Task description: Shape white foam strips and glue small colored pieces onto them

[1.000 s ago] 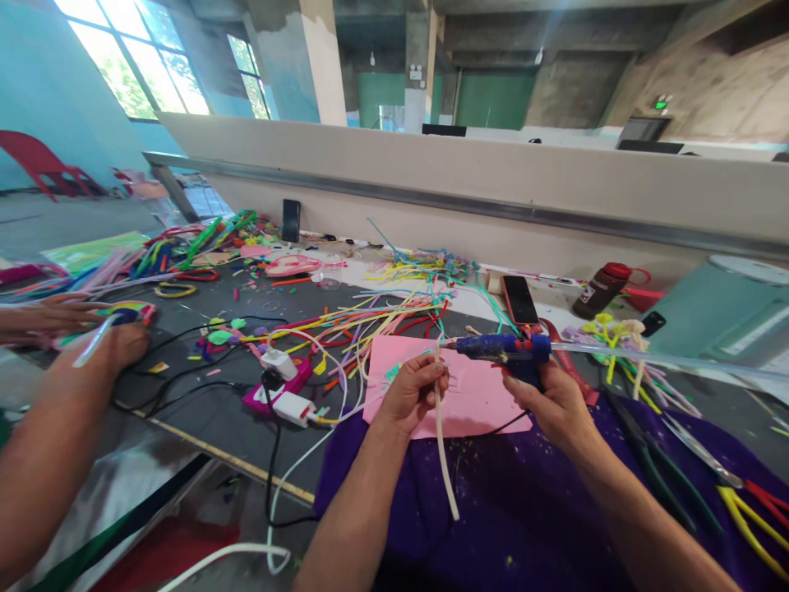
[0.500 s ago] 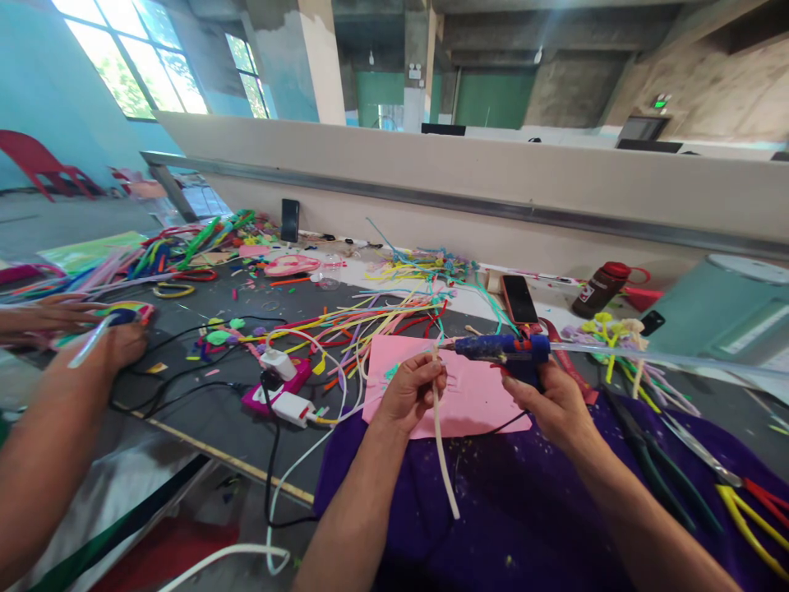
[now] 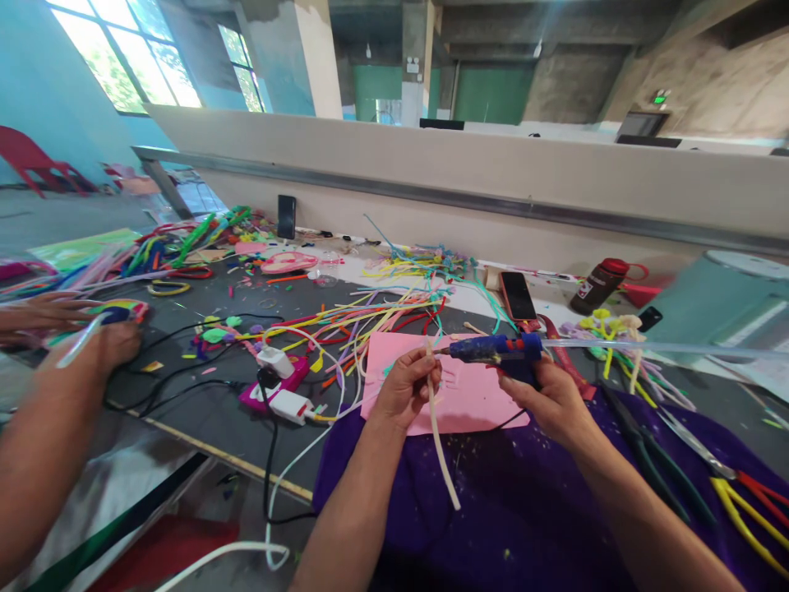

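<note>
Shifting slightly left, gripping glue gun [image 3: 493, 349] in right hand [image 3: 548, 396], aiming crosswise at top of pale stick [image 3: 440, 450] pinched in left hand [image 3: 404, 383].

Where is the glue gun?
In the head view, the glue gun is right of centre, held in the right hand and pointing toward the left hand.

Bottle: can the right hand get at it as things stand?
Probably not without letting go first: the right hand is gripping the glue gun, and the bottle stands farther back, beyond the clear glue stick.
</note>
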{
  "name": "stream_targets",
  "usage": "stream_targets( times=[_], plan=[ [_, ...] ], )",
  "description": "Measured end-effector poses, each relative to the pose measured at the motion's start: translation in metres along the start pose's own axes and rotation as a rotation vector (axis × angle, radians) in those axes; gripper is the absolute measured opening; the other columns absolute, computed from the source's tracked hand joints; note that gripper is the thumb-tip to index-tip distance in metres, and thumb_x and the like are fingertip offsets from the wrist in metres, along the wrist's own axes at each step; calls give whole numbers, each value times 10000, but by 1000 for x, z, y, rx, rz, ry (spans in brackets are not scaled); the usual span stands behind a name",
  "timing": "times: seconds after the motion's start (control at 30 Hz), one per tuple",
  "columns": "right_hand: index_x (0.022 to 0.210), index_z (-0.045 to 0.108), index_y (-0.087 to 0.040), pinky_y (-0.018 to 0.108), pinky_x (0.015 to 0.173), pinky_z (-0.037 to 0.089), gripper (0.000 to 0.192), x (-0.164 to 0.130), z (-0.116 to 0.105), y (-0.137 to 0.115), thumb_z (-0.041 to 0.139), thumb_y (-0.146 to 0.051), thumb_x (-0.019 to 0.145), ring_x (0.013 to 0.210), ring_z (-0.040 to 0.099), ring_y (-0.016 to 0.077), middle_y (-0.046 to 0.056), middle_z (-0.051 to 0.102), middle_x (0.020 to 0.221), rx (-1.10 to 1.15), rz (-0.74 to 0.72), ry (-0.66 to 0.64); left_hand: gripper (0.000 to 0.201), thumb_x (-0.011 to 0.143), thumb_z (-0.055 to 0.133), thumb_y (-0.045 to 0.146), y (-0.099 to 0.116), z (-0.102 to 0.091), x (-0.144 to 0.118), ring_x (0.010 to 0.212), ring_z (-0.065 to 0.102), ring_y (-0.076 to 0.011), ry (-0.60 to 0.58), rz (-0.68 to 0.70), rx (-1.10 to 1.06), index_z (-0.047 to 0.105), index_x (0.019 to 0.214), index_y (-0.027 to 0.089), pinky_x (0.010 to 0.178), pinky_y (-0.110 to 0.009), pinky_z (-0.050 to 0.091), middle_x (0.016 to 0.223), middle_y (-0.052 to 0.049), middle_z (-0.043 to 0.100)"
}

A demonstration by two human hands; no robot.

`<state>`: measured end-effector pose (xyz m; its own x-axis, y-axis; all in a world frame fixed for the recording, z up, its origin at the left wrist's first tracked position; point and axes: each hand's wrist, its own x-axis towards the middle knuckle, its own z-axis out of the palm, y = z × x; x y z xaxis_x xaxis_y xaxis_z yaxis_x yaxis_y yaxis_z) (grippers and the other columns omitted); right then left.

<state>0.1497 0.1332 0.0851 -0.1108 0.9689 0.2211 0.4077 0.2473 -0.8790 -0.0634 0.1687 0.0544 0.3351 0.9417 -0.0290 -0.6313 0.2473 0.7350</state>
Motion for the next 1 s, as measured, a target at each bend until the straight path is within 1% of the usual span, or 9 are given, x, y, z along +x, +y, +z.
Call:
stream_targets(
  times=[0.23,0.33,0.5,0.63,0.73,0.8,0.87,0.93,1.0],
  plan=[
    [876,559,-144,214,467,366,262,15,-3,5,574,-381,763,491,464,93,-23,515,578,133,35,42,227,627,706,253,1,1,1,303,372,15,-14,-4,24,531,653,111,319,-100,237,511,30,554],
    [841,522,-157,217,481,387,244,30,3,32,526,-393,782,474,490,102,-29,534,533,55,86,90,226,626,708,262,-1,2,1,308,379,8,-32,-27,55,543,671,113,311,-105,226,516,33,551],
    [713,514,-167,230,453,397,264,46,13,85,452,-412,789,427,507,125,-21,533,475,-273,236,66,227,635,700,287,-7,6,2,312,386,3,-55,-70,138,552,660,117,307,-117,224,530,29,561],
    [752,574,-157,267,558,422,243,47,11,97,541,-397,740,626,599,189,66,637,676,-462,271,96,219,639,692,291,-12,11,2,316,396,-5,-72,-112,164,560,662,117,293,-121,213,530,22,573],
    [859,613,-140,332,669,425,322,43,8,85,578,-432,729,863,592,277,155,634,938,-649,236,157,215,642,687,284,-15,14,3,311,396,-5,-78,-133,187,549,642,119,293,-122,218,530,18,582],
    [915,627,-144,349,691,428,335,39,8,70,543,-435,772,900,580,281,157,619,985,-742,130,184,217,642,685,287,-16,16,2,313,397,-4,-70,-151,208,551,644,116,300,-122,230,528,17,583],
    [915,639,-171,315,664,445,273,33,8,52,530,-394,802,817,597,217,99,639,912,-578,-10,123,211,648,678,290,-17,18,2,317,401,-5,-62,-173,223,559,660,115,305,-121,235,531,16,586],
    [900,638,-178,263,587,458,238,27,10,33,558,-376,794,689,592,154,50,648,806,-177,-81,-8,209,649,677,287,-18,20,2,319,408,-7,-58,-198,239,555,652,117,305,-122,232,532,15,589],
    [886,638,-182,234,525,450,213,20,11,17,617,-347,755,635,572,126,31,644,787,108,-114,-60,215,650,679,285,-19,22,1,312,400,-5,-58,-220,260,546,630,118,304,-126,227,526,18,585]
  ],
)
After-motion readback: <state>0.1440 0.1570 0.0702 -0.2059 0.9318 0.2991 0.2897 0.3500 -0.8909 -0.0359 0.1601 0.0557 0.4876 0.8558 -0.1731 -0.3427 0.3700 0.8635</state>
